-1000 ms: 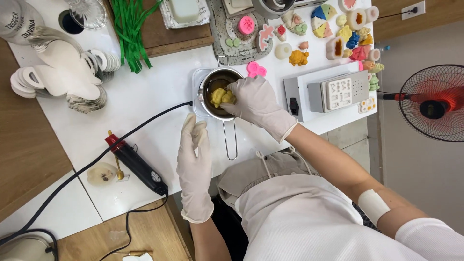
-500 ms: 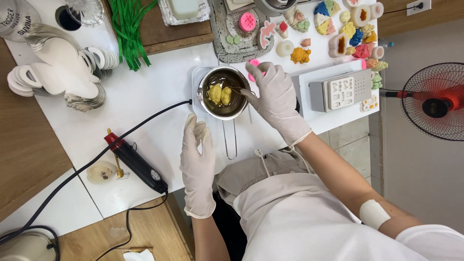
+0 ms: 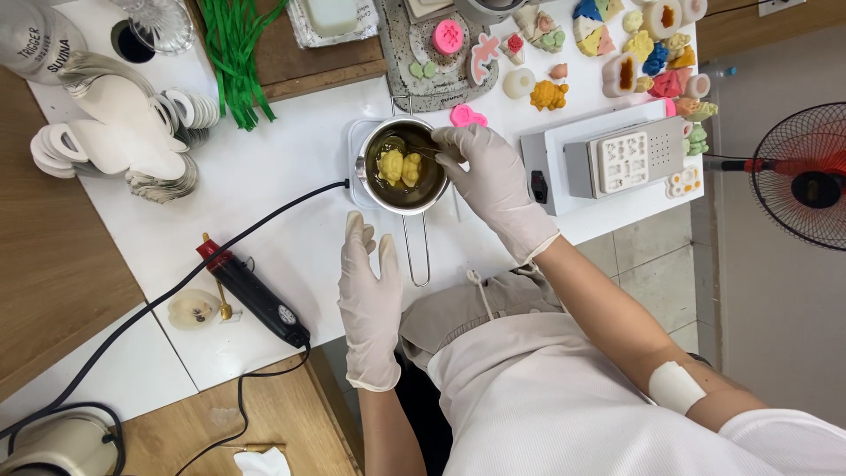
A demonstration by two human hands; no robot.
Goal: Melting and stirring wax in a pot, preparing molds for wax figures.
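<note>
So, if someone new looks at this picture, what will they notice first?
Probably the small metal pot at the middle of the white table, with yellow lumps inside; the gloved right hand reaches over its rim. The gloved left hand lies flat just below the pot's handle. Next come the colourful small shapes at the top right and the black tool with a red tip at the lower left.

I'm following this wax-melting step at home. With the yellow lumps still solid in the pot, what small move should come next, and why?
Probably a gentle stir: the right hand is at the rim of the small metal pot, where two yellow lumps sit unmelted. The left hand rests flat on the table beside the pot's handle and could steady it.
</note>
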